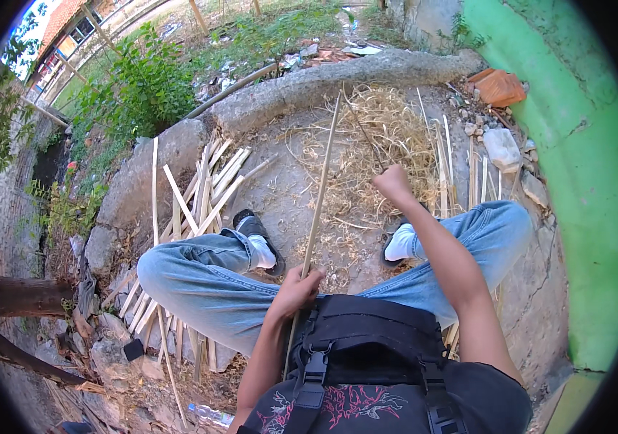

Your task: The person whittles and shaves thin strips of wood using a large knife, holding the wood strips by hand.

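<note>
My left hand (299, 291) is closed round the lower part of a long bamboo strip (323, 170). The strip runs up between my knees, and its lower end passes along the left side of my black bag. Held out above my right knee, my right hand (394, 184) is a fist. From it a long, thin, dark blade-like tool (361, 126) points forward and left, its tip close to the strip's far end; whether they touch I cannot tell. Curly pale shavings (396, 137) lie heaped on the ground beneath and beyond my right hand.
Split strips (208, 192) lie piled by my left leg, with several more (484, 177) on the right. A low concrete kerb (287, 90) curves across the front. A green wall (576, 181), a pale stone block (502, 150) and an orange plastic bag (498, 87) stand right.
</note>
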The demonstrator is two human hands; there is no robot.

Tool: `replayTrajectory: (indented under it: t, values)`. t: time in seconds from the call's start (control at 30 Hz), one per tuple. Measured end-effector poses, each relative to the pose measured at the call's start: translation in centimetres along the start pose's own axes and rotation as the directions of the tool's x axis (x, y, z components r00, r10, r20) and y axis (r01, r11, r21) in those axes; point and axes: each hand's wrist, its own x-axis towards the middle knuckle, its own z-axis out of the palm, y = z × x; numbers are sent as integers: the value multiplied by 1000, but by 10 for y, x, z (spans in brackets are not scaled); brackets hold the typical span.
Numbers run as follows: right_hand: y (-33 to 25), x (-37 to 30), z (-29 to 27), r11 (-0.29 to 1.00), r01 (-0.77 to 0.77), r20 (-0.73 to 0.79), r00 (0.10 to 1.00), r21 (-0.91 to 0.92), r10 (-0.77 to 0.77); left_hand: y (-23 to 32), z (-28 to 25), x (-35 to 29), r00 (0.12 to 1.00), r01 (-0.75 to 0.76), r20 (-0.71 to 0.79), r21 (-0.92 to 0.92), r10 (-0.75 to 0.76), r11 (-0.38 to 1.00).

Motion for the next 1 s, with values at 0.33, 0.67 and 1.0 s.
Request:
replayTrajectory:
  t: [0.33,0.67,1.0]
  values:
    - [-20,-65,10,843,465,154,885,-270,-439,-20,0,1,993,-114,-39,-133,109,985]
    - [9,-2,-6,960,4,-72,997,280,16,4,7,-15,976,-196,-130,-164,175,967]
    - [-33,-116,6,842,535,157,828,70,-539,14,-6,-15,993,12,-109,-275,-43,962]
